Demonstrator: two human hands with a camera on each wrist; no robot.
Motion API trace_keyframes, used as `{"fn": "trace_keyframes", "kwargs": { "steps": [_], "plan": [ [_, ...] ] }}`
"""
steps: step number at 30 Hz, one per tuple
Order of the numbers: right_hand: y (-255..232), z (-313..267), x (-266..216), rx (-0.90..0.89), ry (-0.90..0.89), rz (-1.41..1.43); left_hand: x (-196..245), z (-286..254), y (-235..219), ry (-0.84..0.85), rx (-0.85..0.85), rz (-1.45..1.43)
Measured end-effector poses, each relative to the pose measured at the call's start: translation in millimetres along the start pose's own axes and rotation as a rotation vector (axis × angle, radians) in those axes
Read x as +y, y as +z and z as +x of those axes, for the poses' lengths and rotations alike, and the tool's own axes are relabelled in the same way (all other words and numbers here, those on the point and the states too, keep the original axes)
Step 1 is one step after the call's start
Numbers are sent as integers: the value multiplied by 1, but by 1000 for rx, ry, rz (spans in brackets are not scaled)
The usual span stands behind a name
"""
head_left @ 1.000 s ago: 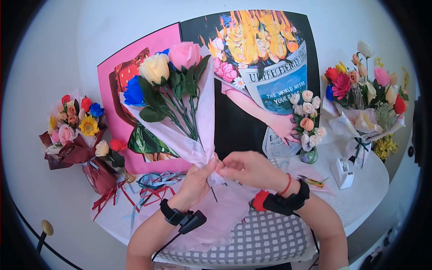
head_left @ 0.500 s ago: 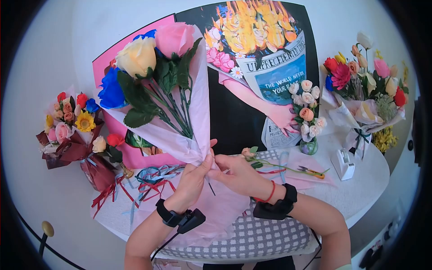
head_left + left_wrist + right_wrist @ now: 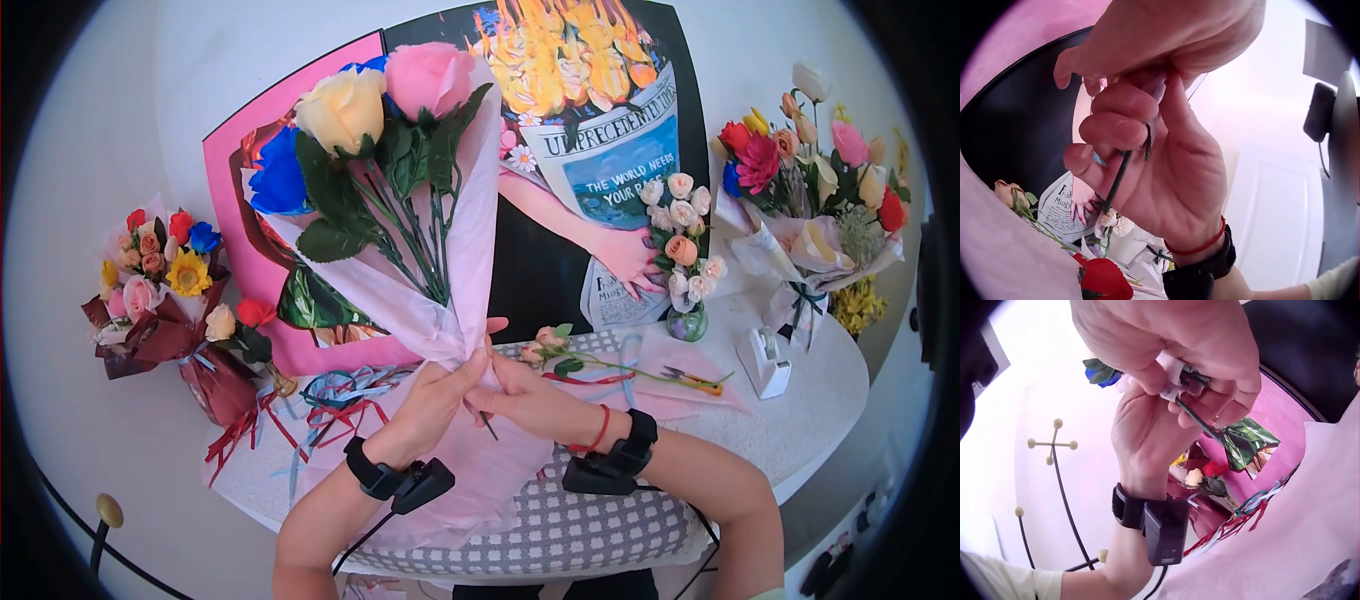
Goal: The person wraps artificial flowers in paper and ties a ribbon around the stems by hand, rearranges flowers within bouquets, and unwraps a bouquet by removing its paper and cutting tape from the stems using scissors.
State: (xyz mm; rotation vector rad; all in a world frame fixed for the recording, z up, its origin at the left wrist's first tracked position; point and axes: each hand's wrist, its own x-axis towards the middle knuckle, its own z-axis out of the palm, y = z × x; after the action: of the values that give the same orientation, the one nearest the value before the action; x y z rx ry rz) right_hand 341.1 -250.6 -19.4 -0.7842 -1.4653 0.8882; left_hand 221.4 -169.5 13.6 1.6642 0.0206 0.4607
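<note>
Above the table stands a bouquet of large pink, cream and blue roses (image 3: 340, 112) in pale pink wrapping paper (image 3: 476, 255). My left hand (image 3: 430, 405) grips the gathered neck of the paper, thumb in front. From the other side my right hand (image 3: 530, 402) holds the same neck, its thumb close to the left one. In the left wrist view the right hand's fingers (image 3: 1119, 103) curl round the paper end, and a dark green stem (image 3: 1117, 181) sticks out below. The right wrist view shows the stem (image 3: 1200, 420) emerging beneath both hands.
Ribbons (image 3: 345, 395) lie on the table's left, beside a burgundy-wrapped bouquet (image 3: 215, 380). To the right are a loose rose stem (image 3: 620, 367), scissors (image 3: 695, 380), a tape dispenser (image 3: 765, 365), a small vase (image 3: 686, 325) and another bouquet (image 3: 800, 240). Pink paper (image 3: 450, 490) covers the front.
The right hand has come in from the right and closed round the bouquet's neck next to the left hand. The bouquet came nearer, then swung slightly right.
</note>
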Motion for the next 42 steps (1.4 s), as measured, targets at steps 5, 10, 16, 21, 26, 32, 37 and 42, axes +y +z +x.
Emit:
{"fn": "trace_keyframes", "kwargs": {
  "steps": [5,10,16,21,26,32,37,42],
  "plan": [
    [0,0,5,5,13,-117,-1,2,4,22,55,5],
    [4,-1,-2,-13,23,-46,4,0,3,-28,21,-6],
    [2,-2,5,-28,23,-69,5,-1,-2,-31,-70,-146],
    [-1,-2,11,-45,60,-211,0,2,2,94,96,-205],
    [2,-2,11,-17,75,-134,4,-3,1,-30,77,-236],
    [0,-6,6,-46,131,-83,-2,-3,0,-72,69,-276],
    [-3,-6,-3,-62,170,-63,0,1,11,38,208,-221],
    [-12,-13,-15,-127,218,-41,-2,9,15,-4,177,-339]
  ]
}}
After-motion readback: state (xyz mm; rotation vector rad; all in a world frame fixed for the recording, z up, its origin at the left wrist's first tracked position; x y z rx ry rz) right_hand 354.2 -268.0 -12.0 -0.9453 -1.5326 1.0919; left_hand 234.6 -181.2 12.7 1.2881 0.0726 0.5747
